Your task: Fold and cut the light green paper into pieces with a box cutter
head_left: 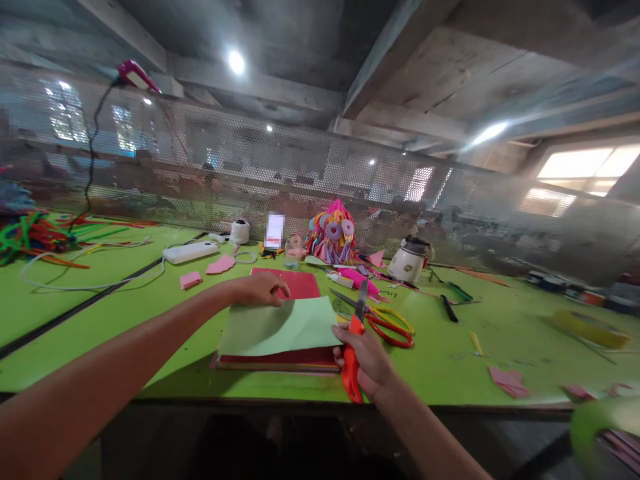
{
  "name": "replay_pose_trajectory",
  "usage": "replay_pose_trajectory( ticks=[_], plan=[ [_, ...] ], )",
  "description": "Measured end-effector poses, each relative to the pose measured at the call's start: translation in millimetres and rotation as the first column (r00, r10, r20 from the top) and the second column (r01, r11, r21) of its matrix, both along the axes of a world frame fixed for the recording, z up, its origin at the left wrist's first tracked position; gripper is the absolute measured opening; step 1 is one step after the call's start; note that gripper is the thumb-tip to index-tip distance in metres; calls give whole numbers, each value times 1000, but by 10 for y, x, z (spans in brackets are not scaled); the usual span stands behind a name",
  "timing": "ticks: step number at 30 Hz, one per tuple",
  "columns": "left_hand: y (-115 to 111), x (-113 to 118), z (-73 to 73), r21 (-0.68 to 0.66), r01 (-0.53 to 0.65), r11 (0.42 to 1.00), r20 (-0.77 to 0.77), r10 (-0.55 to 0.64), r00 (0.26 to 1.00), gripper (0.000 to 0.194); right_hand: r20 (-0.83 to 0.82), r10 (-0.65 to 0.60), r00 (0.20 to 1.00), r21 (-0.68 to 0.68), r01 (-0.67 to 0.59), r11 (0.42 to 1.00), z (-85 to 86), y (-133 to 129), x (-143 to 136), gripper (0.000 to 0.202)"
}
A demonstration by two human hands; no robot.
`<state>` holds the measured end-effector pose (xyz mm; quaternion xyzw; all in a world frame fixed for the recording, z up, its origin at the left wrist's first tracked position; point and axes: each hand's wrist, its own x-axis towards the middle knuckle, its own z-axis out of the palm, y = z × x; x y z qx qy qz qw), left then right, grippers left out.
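Note:
A light green sheet of paper lies over a stack of coloured paper, its right side slightly raised. My left hand is at the far edge of the green sheet with fingers curled onto it; the fingertips are partly hidden. Orange-handled scissors are in my right hand, blades pointing up and away. That hand's thumb and fingers also meet the sheet's right edge. A red sheet shows beyond the green one. Just right of the stack lie scissors with red handles, beside a yellow handle loop.
Behind the papers stand a colourful tasselled paper figure, a lit phone and a clear jar. A white kettle-like pot is at right. A white power strip and cable lie left. Pink scraps dot the table; a mesh partition backs it.

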<state>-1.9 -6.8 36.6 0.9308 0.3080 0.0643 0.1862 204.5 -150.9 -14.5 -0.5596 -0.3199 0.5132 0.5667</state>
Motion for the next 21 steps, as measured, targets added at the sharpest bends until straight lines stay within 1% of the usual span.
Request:
replay_pose_trajectory(
  ticks=[2,3,5,6,8,9,11,12,13,14,16,17,18,19,20,21],
  plan=[
    [-99,25,20,170,-5,985,-88,20,996,21,122,52,991,-124,-37,992,76,42,-41,17],
    [-181,49,9,258,-19,966,-102,47,994,16,159,81,984,-170,-53,984,107,68,-60,13],
    [-394,119,-69,417,-68,907,-55,100,993,18,184,120,976,-213,-79,974,148,113,-96,8],
    [-510,161,-136,461,-89,883,-21,111,994,19,199,137,970,-228,-90,969,161,128,-111,9],
    [-721,241,-313,485,-101,869,45,90,995,18,227,178,957,-248,-120,961,182,134,-125,10],
    [-801,271,-411,473,-89,877,48,75,996,16,231,202,952,-257,-141,956,195,123,-116,10],
    [-894,302,-589,435,-92,896,100,53,994,15,270,265,926,-247,-200,948,231,77,-46,11],
    [-910,302,-656,408,-117,905,147,61,987,17,328,293,898,-225,-227,948,254,46,20,13],
    [-914,296,-701,371,-146,917,197,76,978,19,416,311,855,-198,-249,948,279,14,107,17],
    [-909,285,-726,327,-174,929,244,95,965,21,531,306,790,-163,-259,952,304,-17,214,20],
    [-899,258,-725,234,-203,951,305,126,944,29,759,252,600,-126,-245,961,346,-72,464,25],
    [-897,246,-710,196,-205,959,317,136,939,38,846,219,486,-115,-235,965,357,-95,594,27],
    [-899,236,-691,166,-201,965,319,140,937,48,904,202,376,-117,-236,965,360,-118,717,29],
    [-903,230,-675,144,-198,970,318,145,937,56,936,201,288,-128,-254,959,352,-142,826,32],
    [-906,226,-663,127,-199,972,316,151,937,61,950,215,224,-148,-284,947,335,-169,917,33],
    [-908,224,-657,115,-204,972,314,159,936,62,955,233,183,-166,-319,933,308,-199,988,34]
  ],
)
